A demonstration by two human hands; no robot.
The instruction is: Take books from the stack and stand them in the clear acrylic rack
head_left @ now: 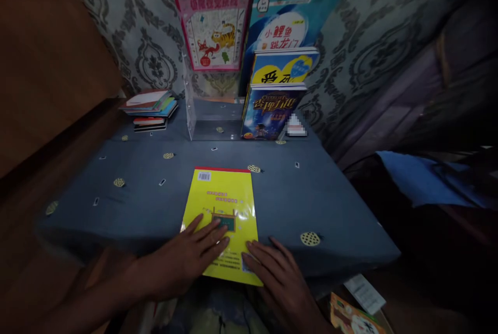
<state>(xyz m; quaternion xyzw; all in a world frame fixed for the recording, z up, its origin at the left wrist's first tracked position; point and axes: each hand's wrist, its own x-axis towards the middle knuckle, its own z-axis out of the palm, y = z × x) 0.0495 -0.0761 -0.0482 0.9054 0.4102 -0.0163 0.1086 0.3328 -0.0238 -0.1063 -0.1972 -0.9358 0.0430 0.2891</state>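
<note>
Head view: I see both hands lying flat, fingers spread, holding nothing: left hand (187, 259) and right hand (278, 277) press the yellow book (223, 209) at the near desk (128, 209) edge.

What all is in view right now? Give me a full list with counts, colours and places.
yellow book: 1, yellow with a red top edge, flat at the near middle of the table, back cover up.
table cloth: 1, blue-grey with pale round spots, covering the table.
clear stand: 1, transparent, at the back of the table.
upright books: about 5, blue, yellow and pink covers, standing in and behind the stand.
book stack: 1 pile, mixed colours, back left corner.
blue cloth: 1, blue, off the table to the right.
left hand: 1, flat on the yellow book's near left part.
right hand: 1, fingers on the book's near right corner.
</note>
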